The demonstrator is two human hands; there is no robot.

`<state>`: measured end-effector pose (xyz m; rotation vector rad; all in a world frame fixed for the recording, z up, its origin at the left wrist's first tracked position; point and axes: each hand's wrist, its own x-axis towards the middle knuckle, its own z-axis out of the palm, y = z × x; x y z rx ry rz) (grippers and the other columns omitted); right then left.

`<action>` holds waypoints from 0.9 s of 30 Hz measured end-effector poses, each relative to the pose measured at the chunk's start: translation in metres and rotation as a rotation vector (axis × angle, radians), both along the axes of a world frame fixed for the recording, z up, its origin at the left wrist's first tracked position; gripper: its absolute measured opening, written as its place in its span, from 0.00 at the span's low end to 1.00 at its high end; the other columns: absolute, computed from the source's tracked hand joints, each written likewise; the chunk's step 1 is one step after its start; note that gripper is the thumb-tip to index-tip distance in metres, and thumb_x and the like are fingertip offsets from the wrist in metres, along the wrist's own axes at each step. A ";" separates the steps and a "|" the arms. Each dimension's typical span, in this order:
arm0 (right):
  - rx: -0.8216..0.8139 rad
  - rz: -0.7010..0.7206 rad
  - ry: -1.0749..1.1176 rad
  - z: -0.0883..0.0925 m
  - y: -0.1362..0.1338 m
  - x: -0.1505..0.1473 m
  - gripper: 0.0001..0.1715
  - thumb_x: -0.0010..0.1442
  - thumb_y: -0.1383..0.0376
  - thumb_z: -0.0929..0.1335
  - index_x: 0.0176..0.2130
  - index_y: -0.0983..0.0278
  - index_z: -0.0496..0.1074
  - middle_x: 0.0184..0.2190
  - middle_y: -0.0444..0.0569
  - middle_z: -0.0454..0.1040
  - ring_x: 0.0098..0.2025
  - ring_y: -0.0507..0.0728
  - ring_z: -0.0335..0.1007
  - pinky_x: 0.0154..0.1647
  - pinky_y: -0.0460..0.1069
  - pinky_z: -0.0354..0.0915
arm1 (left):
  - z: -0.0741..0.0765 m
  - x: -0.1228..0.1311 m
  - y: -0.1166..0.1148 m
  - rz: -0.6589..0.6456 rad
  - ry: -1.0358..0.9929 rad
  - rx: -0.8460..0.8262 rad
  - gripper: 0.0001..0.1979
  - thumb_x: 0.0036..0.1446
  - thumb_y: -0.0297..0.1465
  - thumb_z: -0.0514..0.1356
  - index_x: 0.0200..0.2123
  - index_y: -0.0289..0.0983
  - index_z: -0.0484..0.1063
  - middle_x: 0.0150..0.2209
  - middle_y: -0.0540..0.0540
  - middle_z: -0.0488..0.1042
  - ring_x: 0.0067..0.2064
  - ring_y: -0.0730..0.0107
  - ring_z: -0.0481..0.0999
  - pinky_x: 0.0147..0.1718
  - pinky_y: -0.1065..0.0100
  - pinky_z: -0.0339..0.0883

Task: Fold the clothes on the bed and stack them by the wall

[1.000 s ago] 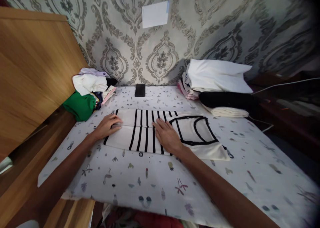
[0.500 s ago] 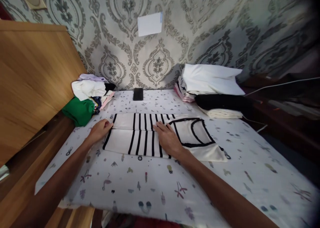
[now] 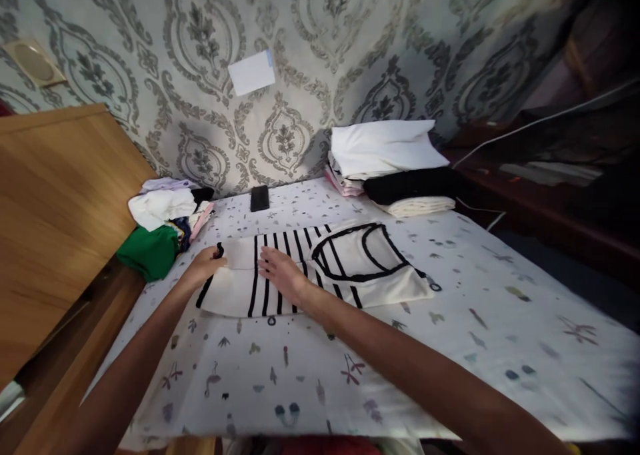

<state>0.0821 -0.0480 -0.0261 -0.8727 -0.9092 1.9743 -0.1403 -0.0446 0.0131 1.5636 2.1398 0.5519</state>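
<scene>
A white sleeveless knit top (image 3: 227, 288) with black stripes and black trim lies lengthwise on the patterned sheet, folded into a long strip. Its black-edged neck and armhole openings are at the right end. At the left end, my left hand (image 3: 204, 267) pinches the hem between thumb and fingers, and the edge there is slightly raised. My right hand (image 3: 286, 278) is open over the striped middle, fingers stretched out toward the left; whether the palm presses on the cloth I cannot tell.
Heaped clothes (image 3: 163, 205), with a green piece (image 3: 150, 252), lie by the wooden panel (image 3: 60, 195) at left. A dark phone-like object (image 3: 259, 198) rests near the wall. Folded clothes (image 3: 385, 147) are stacked at back right, near a white cable (image 3: 540, 120).
My right hand has slid left along the top toward the hem. My left hand keeps its hold, and the hem corner has lifted a little. The camera view has turned right.
</scene>
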 end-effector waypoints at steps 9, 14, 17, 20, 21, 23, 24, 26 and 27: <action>-0.257 -0.092 0.350 -0.010 0.021 0.045 0.38 0.70 0.42 0.51 0.63 0.61 0.64 0.65 0.58 0.66 0.66 0.61 0.63 0.62 0.63 0.65 | 0.036 0.107 0.009 -0.332 -0.739 0.008 0.24 0.48 0.50 0.69 0.38 0.40 0.67 0.33 0.50 0.74 0.29 0.71 0.76 0.24 0.73 0.64; -0.201 -0.112 0.325 -0.020 0.023 0.041 0.24 0.64 0.53 0.66 0.55 0.60 0.70 0.53 0.54 0.77 0.59 0.60 0.71 0.61 0.60 0.66 | -0.009 0.097 0.003 -0.295 -0.513 0.297 0.19 0.57 0.50 0.61 0.38 0.39 0.69 0.37 0.45 0.76 0.40 0.64 0.78 0.35 0.66 0.72; -0.112 -0.134 0.320 -0.023 0.021 0.035 0.26 0.53 0.69 0.71 0.52 0.60 0.72 0.48 0.50 0.80 0.55 0.61 0.74 0.60 0.59 0.68 | -0.037 0.089 -0.008 -0.338 -0.168 0.433 0.17 0.64 0.44 0.55 0.46 0.39 0.71 0.50 0.39 0.76 0.54 0.56 0.74 0.54 0.54 0.69; -0.022 -0.161 0.245 -0.020 0.022 0.034 0.36 0.44 0.77 0.69 0.53 0.58 0.72 0.49 0.47 0.80 0.56 0.60 0.73 0.61 0.59 0.66 | -0.052 0.099 -0.018 -0.437 0.043 0.450 0.23 0.67 0.42 0.51 0.59 0.38 0.66 0.63 0.35 0.68 0.66 0.53 0.65 0.66 0.48 0.55; 0.004 -0.168 0.212 -0.018 0.023 0.036 0.40 0.42 0.78 0.68 0.54 0.57 0.72 0.51 0.46 0.79 0.57 0.59 0.72 0.63 0.58 0.64 | -0.053 0.105 -0.020 -0.459 0.090 0.446 0.25 0.68 0.42 0.49 0.62 0.37 0.63 0.66 0.34 0.64 0.69 0.53 0.61 0.68 0.47 0.51; 0.054 -0.192 0.136 -0.013 0.027 0.044 0.45 0.39 0.79 0.66 0.57 0.56 0.71 0.55 0.45 0.77 0.60 0.58 0.69 0.67 0.55 0.59 | -0.052 0.119 -0.023 -0.481 0.149 0.427 0.27 0.70 0.43 0.46 0.67 0.38 0.58 0.70 0.35 0.58 0.72 0.54 0.53 0.70 0.47 0.44; 0.078 -0.206 0.094 -0.011 0.030 0.050 0.47 0.39 0.79 0.65 0.59 0.56 0.70 0.58 0.44 0.75 0.61 0.57 0.68 0.68 0.55 0.57 | -0.050 0.125 -0.023 -0.494 0.159 0.415 0.28 0.70 0.44 0.45 0.68 0.38 0.56 0.71 0.36 0.56 0.73 0.55 0.51 0.70 0.47 0.42; 0.104 -0.223 -0.006 -0.008 0.035 0.063 0.51 0.40 0.79 0.64 0.62 0.56 0.67 0.61 0.45 0.73 0.63 0.57 0.66 0.69 0.55 0.55 | -0.047 0.137 -0.024 -0.530 0.145 0.368 0.30 0.71 0.46 0.43 0.70 0.41 0.52 0.73 0.38 0.52 0.74 0.57 0.46 0.71 0.49 0.38; 0.105 -0.223 -0.061 -0.007 0.038 0.070 0.52 0.40 0.78 0.64 0.64 0.57 0.65 0.61 0.46 0.72 0.63 0.57 0.66 0.69 0.56 0.56 | -0.047 0.142 -0.024 -0.548 0.129 0.326 0.31 0.71 0.48 0.43 0.71 0.42 0.51 0.73 0.40 0.50 0.75 0.58 0.44 0.71 0.50 0.37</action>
